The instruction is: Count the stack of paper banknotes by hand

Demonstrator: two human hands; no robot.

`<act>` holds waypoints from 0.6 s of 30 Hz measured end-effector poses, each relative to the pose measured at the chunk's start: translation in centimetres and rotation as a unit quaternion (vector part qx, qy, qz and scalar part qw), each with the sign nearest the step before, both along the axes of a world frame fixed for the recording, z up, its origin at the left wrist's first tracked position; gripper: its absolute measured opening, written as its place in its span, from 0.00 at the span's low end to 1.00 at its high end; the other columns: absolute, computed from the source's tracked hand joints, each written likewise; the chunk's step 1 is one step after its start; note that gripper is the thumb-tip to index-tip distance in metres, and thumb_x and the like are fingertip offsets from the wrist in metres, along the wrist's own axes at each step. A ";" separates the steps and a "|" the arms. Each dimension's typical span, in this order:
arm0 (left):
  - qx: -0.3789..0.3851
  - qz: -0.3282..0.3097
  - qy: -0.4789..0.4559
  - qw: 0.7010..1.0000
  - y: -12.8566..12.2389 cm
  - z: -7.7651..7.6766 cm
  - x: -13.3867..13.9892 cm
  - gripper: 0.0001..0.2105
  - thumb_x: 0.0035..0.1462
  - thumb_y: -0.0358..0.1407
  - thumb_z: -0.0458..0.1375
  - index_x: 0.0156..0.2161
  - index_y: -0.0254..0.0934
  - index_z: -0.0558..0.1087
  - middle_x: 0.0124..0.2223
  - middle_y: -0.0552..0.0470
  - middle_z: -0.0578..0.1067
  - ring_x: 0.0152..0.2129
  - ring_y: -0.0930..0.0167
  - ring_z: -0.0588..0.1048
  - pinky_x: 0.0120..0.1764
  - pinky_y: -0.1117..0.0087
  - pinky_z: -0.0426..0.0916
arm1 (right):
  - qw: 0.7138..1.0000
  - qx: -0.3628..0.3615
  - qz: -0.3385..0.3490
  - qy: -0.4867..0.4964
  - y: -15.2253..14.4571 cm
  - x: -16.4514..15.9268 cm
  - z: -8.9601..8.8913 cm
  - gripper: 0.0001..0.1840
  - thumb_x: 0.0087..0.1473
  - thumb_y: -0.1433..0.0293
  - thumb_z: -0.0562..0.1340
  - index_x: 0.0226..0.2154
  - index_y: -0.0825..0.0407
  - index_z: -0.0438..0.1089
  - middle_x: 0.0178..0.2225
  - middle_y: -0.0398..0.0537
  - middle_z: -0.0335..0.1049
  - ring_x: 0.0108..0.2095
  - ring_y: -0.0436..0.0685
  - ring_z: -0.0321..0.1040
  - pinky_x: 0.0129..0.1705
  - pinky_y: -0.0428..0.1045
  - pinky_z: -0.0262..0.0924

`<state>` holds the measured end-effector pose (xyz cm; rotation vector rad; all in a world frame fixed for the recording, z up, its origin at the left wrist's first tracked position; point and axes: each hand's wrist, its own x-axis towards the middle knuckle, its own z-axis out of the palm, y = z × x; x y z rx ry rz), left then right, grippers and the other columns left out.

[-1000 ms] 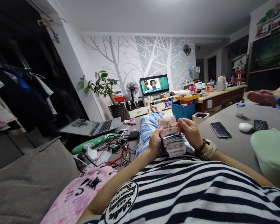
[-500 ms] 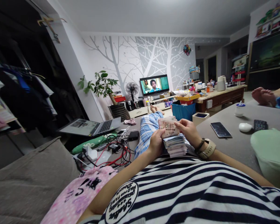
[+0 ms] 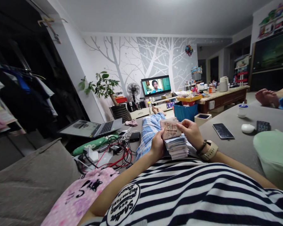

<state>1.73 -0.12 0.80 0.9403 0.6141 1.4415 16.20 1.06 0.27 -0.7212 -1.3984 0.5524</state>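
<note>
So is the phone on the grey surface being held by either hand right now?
No, the phone lies alone; both hands grip the banknotes.

Dim indoor room, wide-angle view
Left of the frame sinks into shadow; the glowing flat television screen (image 3: 156, 85) is brightest; edges bend, corners soften.

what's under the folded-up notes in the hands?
Under the raised banknotes, pinched by the left hand and right hand, sits a fanned stack of notes. What the stack rests on is hidden behind it and the striped shirt.
</note>
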 end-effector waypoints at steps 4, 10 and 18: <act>-0.002 0.013 0.013 1.000 -0.1 0.1 0.0 0.07 0.46 0.35 0.60 0.30 0.33 0.74 0.30 0.49 0.78 0.39 0.62 0.75 0.44 0.64 0.67 | 0.999 0.028 -0.017 0.012 -0.5 -0.1 0.1 0.18 0.48 0.57 0.63 0.20 0.52 0.61 0.19 0.39 0.56 0.21 0.48 0.51 0.23 0.46 0.48; -0.001 0.037 0.026 0.999 -0.2 0.1 0.0 0.04 0.46 0.32 0.58 0.25 0.34 0.73 0.27 0.50 0.77 0.38 0.62 0.74 0.42 0.65 0.67 | 0.999 0.045 0.012 0.026 -1.1 -0.4 0.3 0.16 0.49 0.59 0.62 0.22 0.52 0.62 0.20 0.39 0.58 0.22 0.48 0.53 0.24 0.45 0.50; 0.002 0.051 0.028 0.998 0.0 -0.1 -0.1 0.03 0.44 0.31 0.59 0.22 0.34 0.71 0.24 0.52 0.75 0.33 0.65 0.75 0.41 0.66 0.67 | 0.998 0.037 0.028 0.039 -1.0 -0.4 0.4 0.15 0.49 0.59 0.62 0.23 0.53 0.64 0.21 0.41 0.61 0.23 0.49 0.56 0.25 0.45 0.53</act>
